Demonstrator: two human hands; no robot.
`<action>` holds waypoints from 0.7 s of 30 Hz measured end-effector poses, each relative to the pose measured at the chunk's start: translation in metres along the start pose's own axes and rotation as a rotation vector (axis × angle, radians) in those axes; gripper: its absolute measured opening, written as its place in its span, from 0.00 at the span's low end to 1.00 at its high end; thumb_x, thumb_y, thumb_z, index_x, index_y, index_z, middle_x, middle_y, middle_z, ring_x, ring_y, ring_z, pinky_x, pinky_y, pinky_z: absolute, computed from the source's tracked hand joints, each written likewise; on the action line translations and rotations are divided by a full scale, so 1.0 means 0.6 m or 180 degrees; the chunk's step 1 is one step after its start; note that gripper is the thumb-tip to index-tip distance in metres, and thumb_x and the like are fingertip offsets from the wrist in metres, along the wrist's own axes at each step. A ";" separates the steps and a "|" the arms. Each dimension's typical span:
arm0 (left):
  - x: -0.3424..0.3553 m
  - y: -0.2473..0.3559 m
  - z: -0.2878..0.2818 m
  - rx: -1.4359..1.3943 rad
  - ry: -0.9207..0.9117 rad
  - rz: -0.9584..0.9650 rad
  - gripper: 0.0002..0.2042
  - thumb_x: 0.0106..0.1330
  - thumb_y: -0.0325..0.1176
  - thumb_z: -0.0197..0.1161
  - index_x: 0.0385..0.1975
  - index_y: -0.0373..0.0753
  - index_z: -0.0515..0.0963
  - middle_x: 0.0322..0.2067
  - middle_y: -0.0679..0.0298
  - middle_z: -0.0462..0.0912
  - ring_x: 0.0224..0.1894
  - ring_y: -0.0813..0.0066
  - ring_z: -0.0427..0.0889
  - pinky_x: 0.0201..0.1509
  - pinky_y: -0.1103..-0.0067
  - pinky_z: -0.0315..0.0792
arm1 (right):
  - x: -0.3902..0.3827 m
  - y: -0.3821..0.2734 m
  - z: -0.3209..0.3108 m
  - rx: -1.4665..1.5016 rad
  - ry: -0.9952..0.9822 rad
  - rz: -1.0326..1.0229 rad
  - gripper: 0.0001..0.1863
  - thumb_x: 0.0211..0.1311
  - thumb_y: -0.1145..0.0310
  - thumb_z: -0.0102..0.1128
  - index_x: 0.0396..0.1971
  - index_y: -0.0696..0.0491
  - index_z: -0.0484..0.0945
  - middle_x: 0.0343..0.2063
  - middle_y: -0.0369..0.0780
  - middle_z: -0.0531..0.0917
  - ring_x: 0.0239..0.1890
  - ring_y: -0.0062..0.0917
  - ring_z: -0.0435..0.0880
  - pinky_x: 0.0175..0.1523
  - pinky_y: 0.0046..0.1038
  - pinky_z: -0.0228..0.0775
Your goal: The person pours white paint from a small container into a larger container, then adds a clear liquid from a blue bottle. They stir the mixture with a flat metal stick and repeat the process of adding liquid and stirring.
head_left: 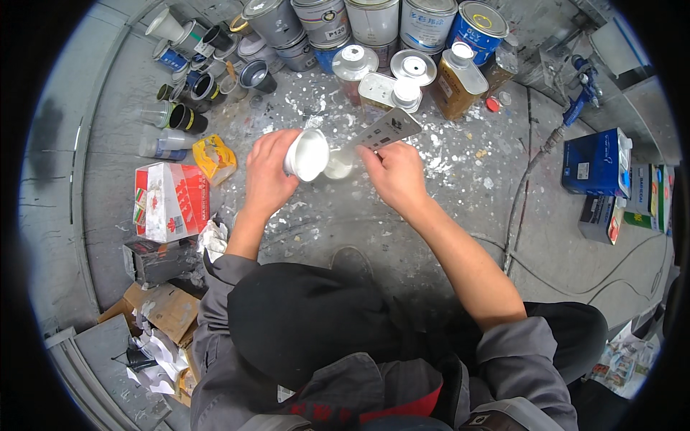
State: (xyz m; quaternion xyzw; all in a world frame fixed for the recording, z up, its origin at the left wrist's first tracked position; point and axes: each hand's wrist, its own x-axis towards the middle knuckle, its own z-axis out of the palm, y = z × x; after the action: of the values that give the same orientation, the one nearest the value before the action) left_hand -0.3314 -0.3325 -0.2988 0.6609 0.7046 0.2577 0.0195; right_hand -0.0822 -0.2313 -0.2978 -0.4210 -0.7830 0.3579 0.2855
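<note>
My left hand (272,167) is wrapped round a white cup (307,155), tilted with its mouth toward the right and white inside. My right hand (397,178) pinches the lower end of a flat grey card (389,131) with dark printed marks. The card slants up to the right, in front of the cans. Between my hands is a small pale cup (339,164) with whitish contents, partly behind the white cup's rim. Whether it touches the white cup I cannot tell.
Paint cans (372,27) and a brown rectangular bottle (458,82) stand along the back. Used cups (188,118) lie at left, near a red-and-white box (172,201). A blue spray gun (578,100) and its hose are at right, with a blue tin (598,164). White paint spots the grey floor.
</note>
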 end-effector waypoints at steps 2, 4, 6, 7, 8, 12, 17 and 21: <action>-0.001 0.000 0.001 0.0000 0.0005 0.0024 0.36 0.48 0.21 0.73 0.64 0.48 0.81 0.61 0.61 0.84 0.67 0.52 0.79 0.69 0.59 0.71 | 0.000 0.001 0.001 -0.0035 -0.0008 -0.0005 0.17 0.72 0.60 0.69 0.31 0.60 0.88 0.35 0.50 0.88 0.36 0.52 0.87 0.42 0.49 0.78; -0.002 -0.003 0.004 -0.0021 0.0005 0.0029 0.36 0.48 0.21 0.74 0.64 0.47 0.81 0.61 0.60 0.84 0.67 0.51 0.79 0.70 0.59 0.71 | 0.000 0.001 0.000 -0.0058 -0.0016 -0.0015 0.17 0.72 0.60 0.69 0.30 0.60 0.88 0.35 0.50 0.88 0.36 0.52 0.87 0.42 0.50 0.78; -0.004 -0.008 0.011 -0.0064 -0.0001 0.0017 0.36 0.49 0.21 0.75 0.65 0.46 0.80 0.61 0.59 0.84 0.67 0.51 0.78 0.70 0.59 0.71 | 0.000 0.002 -0.001 -0.0070 -0.0024 -0.0029 0.18 0.72 0.60 0.69 0.29 0.60 0.88 0.34 0.51 0.88 0.36 0.52 0.87 0.41 0.50 0.77; -0.009 -0.015 0.017 -0.0180 0.0019 -0.0044 0.37 0.50 0.22 0.76 0.66 0.45 0.79 0.61 0.58 0.84 0.67 0.49 0.79 0.71 0.59 0.72 | 0.000 0.002 -0.001 -0.0066 -0.0056 -0.0023 0.18 0.72 0.59 0.69 0.28 0.61 0.88 0.34 0.51 0.87 0.35 0.53 0.87 0.41 0.50 0.77; -0.014 -0.025 0.026 -0.0296 0.0039 -0.0105 0.37 0.50 0.23 0.77 0.66 0.43 0.79 0.62 0.56 0.83 0.67 0.48 0.79 0.71 0.59 0.72 | 0.001 0.002 -0.001 -0.0063 -0.0088 -0.0017 0.19 0.72 0.59 0.69 0.28 0.61 0.88 0.34 0.51 0.87 0.35 0.53 0.87 0.41 0.50 0.77; -0.034 -0.054 0.075 -0.1166 -0.0016 -0.0788 0.38 0.53 0.26 0.82 0.68 0.40 0.76 0.63 0.54 0.83 0.66 0.51 0.82 0.71 0.62 0.75 | 0.002 -0.004 -0.010 -0.0193 -0.0429 0.0287 0.19 0.71 0.58 0.69 0.29 0.60 0.88 0.32 0.51 0.88 0.35 0.51 0.87 0.41 0.49 0.78; -0.065 -0.081 0.122 -0.2337 -0.0126 -0.1176 0.40 0.56 0.27 0.83 0.71 0.37 0.73 0.65 0.56 0.82 0.69 0.62 0.81 0.72 0.68 0.74 | -0.012 -0.005 -0.013 0.0288 -0.0113 -0.0386 0.09 0.70 0.63 0.71 0.37 0.54 0.91 0.35 0.44 0.89 0.37 0.47 0.89 0.41 0.44 0.81; -0.065 -0.082 0.139 -0.2241 -0.0127 -0.1260 0.42 0.56 0.28 0.84 0.72 0.35 0.70 0.66 0.55 0.81 0.70 0.62 0.80 0.74 0.69 0.73 | -0.018 0.001 -0.017 0.0301 -0.0269 -0.0870 0.10 0.65 0.71 0.75 0.45 0.47 0.90 0.37 0.38 0.89 0.39 0.43 0.90 0.42 0.41 0.82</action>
State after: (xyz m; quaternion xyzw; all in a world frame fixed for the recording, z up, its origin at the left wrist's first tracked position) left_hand -0.3414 -0.3404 -0.4024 0.4703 0.6864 0.4616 0.3076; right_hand -0.0690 -0.2372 -0.2939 -0.2811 -0.8266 0.3696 0.3179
